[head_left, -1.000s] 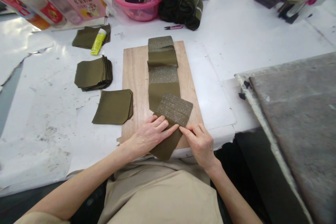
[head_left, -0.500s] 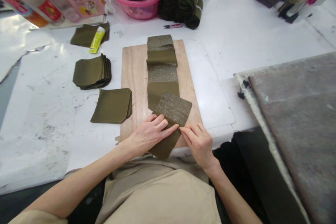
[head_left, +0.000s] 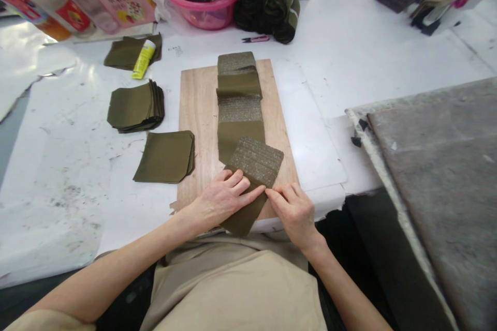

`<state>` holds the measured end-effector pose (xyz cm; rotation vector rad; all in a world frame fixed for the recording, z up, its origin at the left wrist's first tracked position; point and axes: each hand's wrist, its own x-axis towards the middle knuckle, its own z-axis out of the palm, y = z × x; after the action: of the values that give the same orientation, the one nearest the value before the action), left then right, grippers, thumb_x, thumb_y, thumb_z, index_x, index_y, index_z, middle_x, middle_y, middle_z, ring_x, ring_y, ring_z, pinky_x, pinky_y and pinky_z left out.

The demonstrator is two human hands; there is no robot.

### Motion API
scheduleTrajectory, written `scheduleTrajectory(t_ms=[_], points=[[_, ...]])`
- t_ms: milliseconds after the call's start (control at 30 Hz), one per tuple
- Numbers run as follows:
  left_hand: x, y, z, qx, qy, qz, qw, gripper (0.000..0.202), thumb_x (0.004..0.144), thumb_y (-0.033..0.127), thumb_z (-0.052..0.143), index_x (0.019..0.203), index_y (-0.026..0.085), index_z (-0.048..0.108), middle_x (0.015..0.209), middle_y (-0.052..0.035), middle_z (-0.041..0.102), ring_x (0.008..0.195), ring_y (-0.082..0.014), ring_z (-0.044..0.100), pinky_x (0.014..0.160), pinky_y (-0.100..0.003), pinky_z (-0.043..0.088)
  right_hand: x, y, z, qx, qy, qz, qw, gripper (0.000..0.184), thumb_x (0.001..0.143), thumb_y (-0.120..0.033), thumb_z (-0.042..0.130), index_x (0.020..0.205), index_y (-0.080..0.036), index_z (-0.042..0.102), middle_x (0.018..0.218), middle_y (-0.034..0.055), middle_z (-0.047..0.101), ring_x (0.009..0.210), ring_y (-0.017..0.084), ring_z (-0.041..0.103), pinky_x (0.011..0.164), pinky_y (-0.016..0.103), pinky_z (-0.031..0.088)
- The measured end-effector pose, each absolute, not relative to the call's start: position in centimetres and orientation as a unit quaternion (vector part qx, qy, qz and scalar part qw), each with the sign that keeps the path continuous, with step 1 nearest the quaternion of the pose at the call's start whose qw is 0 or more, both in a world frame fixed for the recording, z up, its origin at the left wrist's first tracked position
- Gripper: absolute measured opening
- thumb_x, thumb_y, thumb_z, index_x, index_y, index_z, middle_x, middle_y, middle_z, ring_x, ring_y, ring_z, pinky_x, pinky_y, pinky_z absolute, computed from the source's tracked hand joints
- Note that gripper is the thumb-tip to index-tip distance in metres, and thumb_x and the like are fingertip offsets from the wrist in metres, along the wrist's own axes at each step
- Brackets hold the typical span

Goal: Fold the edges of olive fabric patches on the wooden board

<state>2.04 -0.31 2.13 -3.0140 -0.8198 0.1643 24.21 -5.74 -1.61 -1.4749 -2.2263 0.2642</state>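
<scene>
Olive-green cloth, one folded piece [head_left: 248, 186], lies tilted at the near edge of the wooden board [head_left: 198, 114], its long axis running from the person's lap up and to the right, its grey textured half turned uppermost at the far end. The left hand [head_left: 221, 199] lies flat on it, fingers spread and pressing, gripping nothing; the right hand [head_left: 294, 209] comes in from the right with thumb and forefinger pinching the cloth's edge at the fold. Both hands touch the piece, the left covering more of it. Just beyond, touching it, a single row of overlapping pieces [head_left: 238, 101] runs straight up the board. Left of the board lie three stacks: one [head_left: 165, 156] beside it, one [head_left: 134, 106] farther, and one [head_left: 124, 51] under a yellow glue stick [head_left: 143, 59]. Farthest stands one pink basin [head_left: 198, 8].
</scene>
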Motion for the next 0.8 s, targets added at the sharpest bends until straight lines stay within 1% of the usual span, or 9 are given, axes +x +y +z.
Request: scheduleTrajectory(t_ms=[167,300,433,533,633,700,800], points=[[2.1,-0.4,2.1,-0.965,-0.255,0.052,0.018,0.048,0.096,0.019,0.046,0.143,0.023,0.038,0.105,-0.0096,0.056,0.108,-0.0278,0.051,0.086,-0.041,0.042,24.5,-6.1,-1.2,-0.532,-0.813,0.091,0.217,0.026,0.093,-0.017,0.055,0.115,-0.023,0.068,0.091,0.0047,0.064,0.085,0.017,0.052,0.077,0.029,0.044],[2.4,-0.4,2.1,-0.963,-0.264,0.060,0.008,0.048,0.096,0.020,0.046,0.143,0.029,0.037,0.101,-0.0079,0.056,0.104,-0.0270,0.052,0.082,-0.040,0.043,25.0,-6.5,-0.9,-0.540,-0.808,0.100,0.212,0.026,0.093,-0.017,0.055,0.115,-0.023,0.068,0.093,0.0049,0.064,0.088,0.017,0.052,0.078,0.028,0.045],[2.7,-0.5,2.3,-0.960,-0.272,0.062,0.003,0.050,0.096,0.020,0.046,0.143,0.034,0.034,0.101,-0.0070,0.055,0.104,-0.0265,0.051,0.083,-0.040,0.043,24.8,-6.7,-0.8,-0.571,-0.778,0.122,0.232,0.024,0.094,-0.018,0.053,0.110,-0.024,0.070,0.093,0.0047,0.062,0.088,0.016,0.053,0.077,0.027,0.045],[2.6,-0.4,2.3,-0.958,-0.283,0.057,-0.004,0.043,0.096,0.018,0.045,0.138,0.029,0.041,0.101,-0.0074,0.056,0.105,-0.0250,0.051,0.086,-0.039,0.043,24.0,-6.6,-0.9,-0.576,-0.774,0.113,0.236,0.030,0.095,-0.017,0.051,0.119,-0.027,0.066,0.097,0.0050,0.062,0.089,0.016,0.053,0.079,0.029,0.044],[2.1,-0.5,2.1,-0.958,-0.283,0.038,-0.010,0.037,0.096,0.019,0.045,0.133,0.022,0.047,0.104,-0.0087,0.057,0.108,-0.0252,0.052,0.088,-0.038,0.043,23.4,-6.4,-1.1,-0.570,-0.792,0.082,0.204,0.040,0.093,-0.015,0.053,0.129,-0.032,0.060,0.099,0.0049,0.061,0.090,0.017,0.052,0.079,0.030,0.043],[1.5,-0.6,1.9,-0.957,-0.289,0.020,-0.004,0.038,0.097,0.018,0.044,0.134,0.019,0.047,0.108,-0.0097,0.058,0.111,-0.0256,0.051,0.091,-0.039,0.043,23.4,-6.4,-1.2,-0.566,-0.801,0.070,0.183,0.043,0.092,-0.014,0.056,0.131,-0.033,0.058,0.102,0.0050,0.062,0.092,0.018,0.052,0.078,0.031,0.042],[0.4,-0.8,1.5,-0.946,-0.324,-0.002,0.012,0.038,0.096,0.016,0.045,0.134,0.013,0.047,0.116,-0.0115,0.057,0.114,-0.0256,0.050,0.096,-0.039,0.041,23.6,-6.5,-1.4,-0.563,-0.806,0.065,0.170,0.043,0.090,-0.013,0.059,0.129,-0.031,0.059,0.108,0.0054,0.062,0.096,0.020,0.052,0.079,0.032,0.041]])
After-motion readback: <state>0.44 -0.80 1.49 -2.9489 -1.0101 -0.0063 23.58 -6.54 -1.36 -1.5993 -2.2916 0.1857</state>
